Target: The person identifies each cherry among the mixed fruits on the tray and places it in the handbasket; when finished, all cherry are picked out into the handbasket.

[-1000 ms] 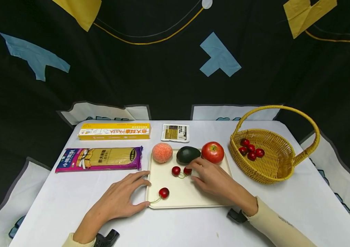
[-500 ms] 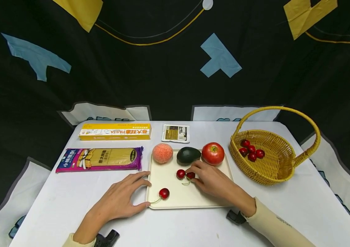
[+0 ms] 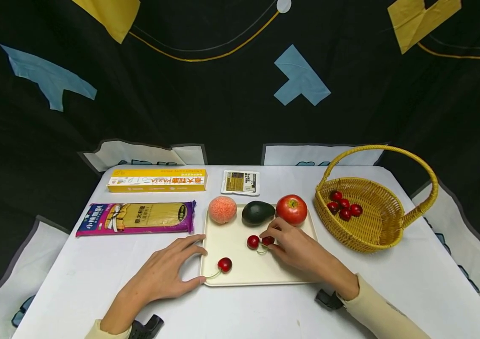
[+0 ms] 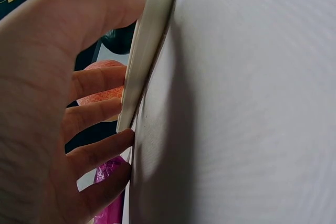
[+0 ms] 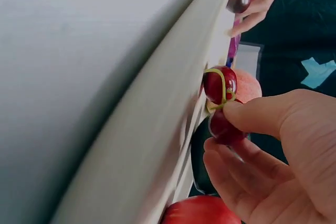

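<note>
A cream tray (image 3: 240, 278) lies on the table with a pink peach-like fruit (image 3: 223, 210), a dark green avocado (image 3: 258, 213) and a red apple (image 3: 291, 210) along its far side. My right hand (image 3: 296, 247) pinches a dark red cherry (image 5: 226, 125) between thumb and fingers, over the tray. Beside that one is another cherry (image 3: 253, 242), their green stems meeting. A single stemmed cherry (image 3: 224, 264) lies near the tray's front left corner. My left hand (image 3: 167, 270) has its fingers spread, thumb and fingertips at the tray's left edge.
A yellow wicker basket (image 3: 375, 240) with a tall handle stands right of the tray, several cherries (image 3: 345, 207) inside. To the left lie a purple pasta packet (image 3: 138, 218) and a yellow pasta box (image 3: 157, 181). Behind the tray is a small white sachet (image 3: 240, 182).
My right hand has drawn the two joined cherries across the tray to the right and slightly toward the front. The left hand has stayed at the tray's edge.
</note>
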`<state>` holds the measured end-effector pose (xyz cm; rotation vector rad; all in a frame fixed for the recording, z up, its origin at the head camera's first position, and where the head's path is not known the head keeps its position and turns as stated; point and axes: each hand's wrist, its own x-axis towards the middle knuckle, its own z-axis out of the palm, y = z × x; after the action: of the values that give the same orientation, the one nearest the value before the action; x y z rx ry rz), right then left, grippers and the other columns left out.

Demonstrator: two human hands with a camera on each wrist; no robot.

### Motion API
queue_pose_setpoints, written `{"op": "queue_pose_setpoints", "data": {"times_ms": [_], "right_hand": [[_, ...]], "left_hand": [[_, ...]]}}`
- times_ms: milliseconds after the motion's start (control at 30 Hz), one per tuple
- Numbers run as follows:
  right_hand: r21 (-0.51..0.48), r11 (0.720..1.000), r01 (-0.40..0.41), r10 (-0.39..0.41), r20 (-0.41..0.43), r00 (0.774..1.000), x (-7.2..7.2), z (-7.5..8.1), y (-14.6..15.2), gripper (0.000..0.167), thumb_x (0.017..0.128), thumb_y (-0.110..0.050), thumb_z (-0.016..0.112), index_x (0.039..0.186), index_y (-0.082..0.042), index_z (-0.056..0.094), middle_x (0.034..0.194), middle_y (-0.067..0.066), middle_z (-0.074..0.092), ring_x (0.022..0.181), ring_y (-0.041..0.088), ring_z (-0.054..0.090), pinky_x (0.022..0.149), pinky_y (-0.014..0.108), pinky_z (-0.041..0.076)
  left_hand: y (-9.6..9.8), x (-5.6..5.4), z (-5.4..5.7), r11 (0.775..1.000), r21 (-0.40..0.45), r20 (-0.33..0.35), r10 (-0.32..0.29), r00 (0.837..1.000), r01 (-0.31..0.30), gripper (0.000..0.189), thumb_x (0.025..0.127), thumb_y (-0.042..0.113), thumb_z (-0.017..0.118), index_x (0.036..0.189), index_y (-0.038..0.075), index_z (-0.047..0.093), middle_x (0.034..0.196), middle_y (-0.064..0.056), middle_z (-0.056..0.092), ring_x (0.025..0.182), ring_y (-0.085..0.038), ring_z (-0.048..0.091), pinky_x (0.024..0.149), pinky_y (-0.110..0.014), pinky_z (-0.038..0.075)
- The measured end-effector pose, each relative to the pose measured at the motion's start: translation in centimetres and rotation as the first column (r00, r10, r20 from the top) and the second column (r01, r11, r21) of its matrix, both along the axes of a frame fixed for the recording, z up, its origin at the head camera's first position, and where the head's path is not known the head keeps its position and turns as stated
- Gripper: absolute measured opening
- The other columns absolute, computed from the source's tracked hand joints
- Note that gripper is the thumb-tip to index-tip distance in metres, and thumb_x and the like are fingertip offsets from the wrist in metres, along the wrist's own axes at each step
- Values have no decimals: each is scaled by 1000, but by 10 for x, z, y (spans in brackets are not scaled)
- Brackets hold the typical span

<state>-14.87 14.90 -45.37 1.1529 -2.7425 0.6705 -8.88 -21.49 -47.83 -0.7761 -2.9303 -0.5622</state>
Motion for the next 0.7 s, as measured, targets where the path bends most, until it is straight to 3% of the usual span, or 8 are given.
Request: {"op": "queue_pose_setpoints", "data": {"times_ms": [467, 700], "right_hand": [[-97, 994, -52, 44, -84, 995, 1, 13, 7, 34, 95, -16, 84, 128, -10, 77, 125, 4, 70, 113, 19, 71, 96, 37, 62], [-145, 987, -64, 49, -106, 993, 0, 17, 12, 36, 94, -14, 85, 129, -11, 75, 126, 1, 71, 114, 16, 71, 96, 38, 62]], "left_hand": [[0, 0, 0, 1000, 12, -9, 0, 1000, 1, 50, 84, 55, 86, 125, 33, 70, 164, 7, 50, 147, -23, 53, 98, -53, 58], [0, 0, -1, 1000, 16, -11, -2, 1000, 3, 50, 84, 55, 86, 125, 33, 70, 163, 8, 50, 147, -23, 53, 97, -53, 58]]}}
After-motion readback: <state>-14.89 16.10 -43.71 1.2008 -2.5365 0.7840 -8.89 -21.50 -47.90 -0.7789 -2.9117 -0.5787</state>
